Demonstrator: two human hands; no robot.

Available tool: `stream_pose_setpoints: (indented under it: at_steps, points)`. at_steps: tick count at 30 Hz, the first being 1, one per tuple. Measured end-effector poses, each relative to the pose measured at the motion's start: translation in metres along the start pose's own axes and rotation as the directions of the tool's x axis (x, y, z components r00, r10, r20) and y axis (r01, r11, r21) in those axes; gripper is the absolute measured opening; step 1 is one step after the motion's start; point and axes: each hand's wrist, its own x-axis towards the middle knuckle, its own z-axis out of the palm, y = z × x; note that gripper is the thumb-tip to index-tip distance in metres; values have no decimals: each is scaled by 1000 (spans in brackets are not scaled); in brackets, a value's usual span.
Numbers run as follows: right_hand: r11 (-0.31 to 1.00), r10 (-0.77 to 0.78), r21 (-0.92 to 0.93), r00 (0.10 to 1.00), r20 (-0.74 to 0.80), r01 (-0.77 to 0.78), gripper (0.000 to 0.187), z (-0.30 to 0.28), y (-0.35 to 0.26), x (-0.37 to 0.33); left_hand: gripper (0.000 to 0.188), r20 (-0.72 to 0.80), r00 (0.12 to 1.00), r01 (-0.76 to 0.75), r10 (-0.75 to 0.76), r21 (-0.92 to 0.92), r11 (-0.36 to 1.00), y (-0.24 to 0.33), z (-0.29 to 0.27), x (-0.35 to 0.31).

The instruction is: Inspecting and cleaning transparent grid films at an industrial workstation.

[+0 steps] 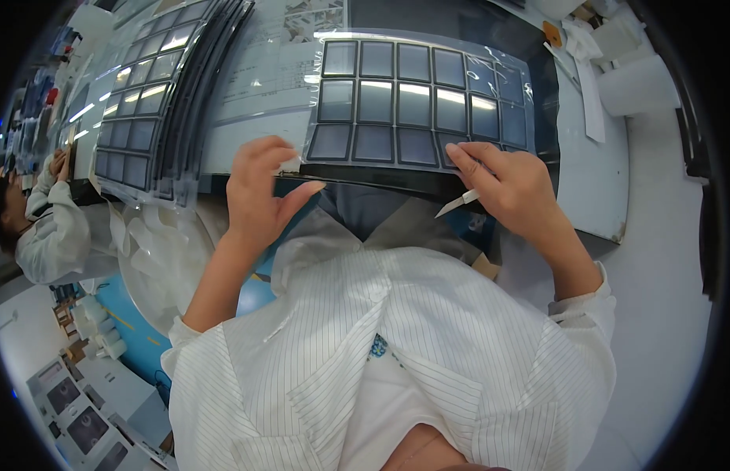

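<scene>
A clear film sheet (375, 104) lies on the table in front of me, bearing rows of dark-framed rectangular panes. My right hand (510, 184) is closed around a small craft knife (457, 204), whose pointed blade sticks out below the palm toward the lower left. The thumb and forefinger of that hand come together at the sheet's near edge; whether they pinch it I cannot tell. Just off the sheet's near left corner is my left hand (256, 192), slightly blurred, its thumb and fingers apart with nothing between them.
To the left, a stack of similar pane sheets (145, 94) overhangs the table's near edge. A printed paper (270, 71) lies between stack and sheet. White rolls (636, 86) stand at the far right. Another person (54, 228) works at the far left, beside a white plastic bag (164, 259).
</scene>
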Motion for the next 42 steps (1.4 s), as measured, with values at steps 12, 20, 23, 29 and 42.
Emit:
stream_pose_setpoints:
  at_steps: [12, 20, 23, 29, 42]
  points:
    - [991, -72, 119, 987, 140, 56, 31, -18, -53, -12, 66, 605, 511, 755, -610, -656, -18, 33, -11, 6]
    - [772, 504, 361, 850, 155, -524, 35, -34, -32, -8, 74, 594, 550, 776, -587, -624, 96, 36, -12, -11]
    - [600, 625, 473, 747, 226, -645, 30, -32, -22, -12, 73, 588, 534, 793, -607, -598, 118, 36, -13, -19]
    - [746, 423, 496, 891, 164, -445, 24, -16, -30, 7, 70, 535, 608, 738, -586, -653, 170, 30, -9, -21]
    - [876, -29, 483, 997, 69, -8, 23, 25, -72, 93, 62, 618, 640, 715, -456, -696, 61, 12, -10, -26]
